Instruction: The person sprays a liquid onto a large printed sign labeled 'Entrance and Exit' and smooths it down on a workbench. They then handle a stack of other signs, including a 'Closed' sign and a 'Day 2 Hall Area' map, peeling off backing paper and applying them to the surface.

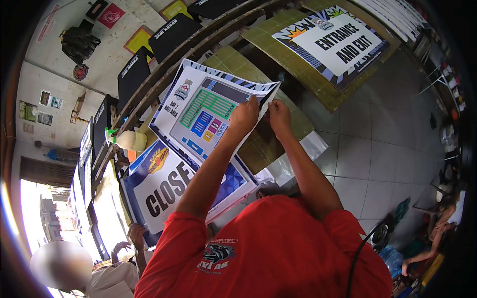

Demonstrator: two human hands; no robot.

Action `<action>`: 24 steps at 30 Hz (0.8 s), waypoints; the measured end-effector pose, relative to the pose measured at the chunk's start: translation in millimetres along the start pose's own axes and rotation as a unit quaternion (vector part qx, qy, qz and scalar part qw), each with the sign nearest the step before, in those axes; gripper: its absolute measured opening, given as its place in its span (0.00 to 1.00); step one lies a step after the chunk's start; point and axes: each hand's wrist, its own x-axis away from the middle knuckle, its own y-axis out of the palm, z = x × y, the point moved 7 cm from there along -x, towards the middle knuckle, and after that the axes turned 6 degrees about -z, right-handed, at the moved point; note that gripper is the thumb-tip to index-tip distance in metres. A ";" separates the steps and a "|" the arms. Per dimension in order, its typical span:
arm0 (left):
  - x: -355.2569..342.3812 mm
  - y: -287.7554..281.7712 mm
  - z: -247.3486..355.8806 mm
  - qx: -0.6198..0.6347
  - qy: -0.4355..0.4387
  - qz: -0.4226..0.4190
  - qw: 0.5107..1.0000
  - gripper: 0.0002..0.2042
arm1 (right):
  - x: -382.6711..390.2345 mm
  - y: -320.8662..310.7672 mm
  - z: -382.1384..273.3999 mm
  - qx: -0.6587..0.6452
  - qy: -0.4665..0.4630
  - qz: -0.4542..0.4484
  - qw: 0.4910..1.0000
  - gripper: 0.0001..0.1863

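Centrally, fingers (252, 104) at poster (171, 122) edge, floor (365, 161) rightward

Green board (298, 69) with a blue-bordered white sign (344, 43) lying flat

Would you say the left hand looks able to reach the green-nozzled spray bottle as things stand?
Probably yes: the spray bottle sits uncovered beside the map poster, though the left hand is at the poster's right side.

One floor-plan poster (206, 110), one spray bottle (131, 140)
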 end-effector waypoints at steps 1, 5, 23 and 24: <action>0.1 -4.8 1.8 -0.003 0.001 0.002 1.000 0.08 | 0.0 1.6 -1.6 -0.015 0.005 -0.003 1.000 0.09; -0.9 -13.2 4.3 -0.015 0.014 0.004 1.000 0.08 | 1.8 5.4 -9.5 -0.054 0.019 -0.003 0.998 0.09; -44.1 -34.0 47.3 -0.084 0.042 -0.011 0.996 0.08 | -29.5 -6.9 -33.6 0.011 -0.039 -0.057 0.998 0.08; -48.1 -34.0 50.5 -0.080 0.040 -0.010 0.996 0.08 | -35.2 -12.3 -29.5 0.021 -0.036 -0.061 0.997 0.08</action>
